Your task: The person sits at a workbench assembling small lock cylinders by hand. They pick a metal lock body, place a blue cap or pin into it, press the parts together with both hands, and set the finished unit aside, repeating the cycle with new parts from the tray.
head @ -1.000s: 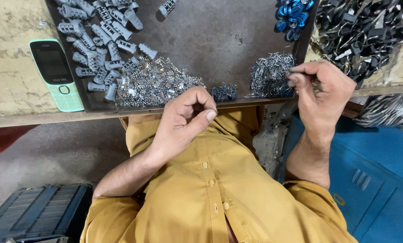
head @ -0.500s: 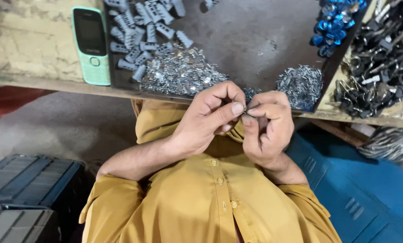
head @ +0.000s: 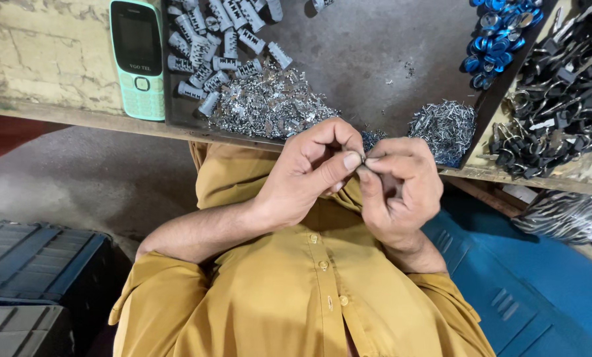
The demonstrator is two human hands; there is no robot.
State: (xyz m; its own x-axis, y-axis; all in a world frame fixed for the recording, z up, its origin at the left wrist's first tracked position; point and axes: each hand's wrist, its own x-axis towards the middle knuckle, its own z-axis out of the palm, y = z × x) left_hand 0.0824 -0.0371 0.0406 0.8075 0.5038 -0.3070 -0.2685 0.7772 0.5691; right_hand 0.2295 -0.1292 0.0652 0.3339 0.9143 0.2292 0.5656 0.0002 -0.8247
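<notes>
Head view: mint phone [head: 137, 59] upper left, grey cylinders [head: 220, 46] beside it. Half a second on, my left hand [head: 312, 172] and right hand [head: 398, 188] remain joined at centre frame, fingertips pinching a tiny metal piece [head: 362, 160] (axis too small to tell); fitting seems ongoing.

A tiny grey metal piece [head: 363, 160] sits pinched between the fingertips of the left hand [head: 312, 168] and the right hand [head: 398, 185]; it is so small that its shape is hard to see. The 2 hands touch at the tips; they are held in front of the chest, just below the table edge.
</notes>
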